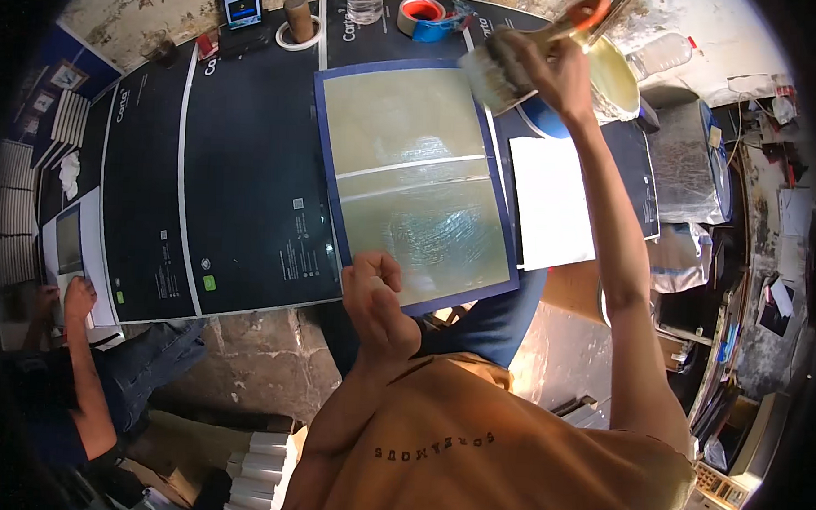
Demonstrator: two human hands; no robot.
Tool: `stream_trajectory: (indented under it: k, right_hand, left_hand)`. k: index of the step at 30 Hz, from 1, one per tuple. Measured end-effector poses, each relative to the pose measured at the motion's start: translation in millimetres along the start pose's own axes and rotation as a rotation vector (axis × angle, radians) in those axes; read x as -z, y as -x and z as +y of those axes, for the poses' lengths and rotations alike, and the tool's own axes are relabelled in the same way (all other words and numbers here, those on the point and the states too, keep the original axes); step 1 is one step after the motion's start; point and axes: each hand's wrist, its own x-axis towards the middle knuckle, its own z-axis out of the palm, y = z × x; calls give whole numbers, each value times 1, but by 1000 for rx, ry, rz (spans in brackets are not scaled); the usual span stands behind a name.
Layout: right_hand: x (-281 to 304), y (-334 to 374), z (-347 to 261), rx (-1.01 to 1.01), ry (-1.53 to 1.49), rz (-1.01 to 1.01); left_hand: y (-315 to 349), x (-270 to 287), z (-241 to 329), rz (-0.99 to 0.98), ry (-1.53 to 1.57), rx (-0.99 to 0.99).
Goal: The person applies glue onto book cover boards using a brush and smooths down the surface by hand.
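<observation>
A blue cover sheet lies open on the dark table, with two pale boards wet and shiny with glue on it. My right hand is raised at the far right and grips a wide brush with pale bristles and an orange-tipped handle, over a bowl of yellowish glue. My left hand rests at the near edge of the blue sheet, fingers curled and touching it, holding nothing that I can see.
A white paper sheet lies right of the blue sheet. At the far edge stand a phone, a cardboard tube, a plastic bottle and tape rolls. Another person's hand works at the left with a grey board.
</observation>
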Motion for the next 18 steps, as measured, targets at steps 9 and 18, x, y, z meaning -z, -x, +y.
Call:
stream_trajectory:
  k: [9, 18]
  right_hand:
    - [-52, 106, -89, 65, -253, -17]
    - [31, 144, -65, -194, -391, 355]
  left_hand:
    - [-9, -6, 2, 79, -61, 48]
    - [-6, -10, -3, 161, 106, 29]
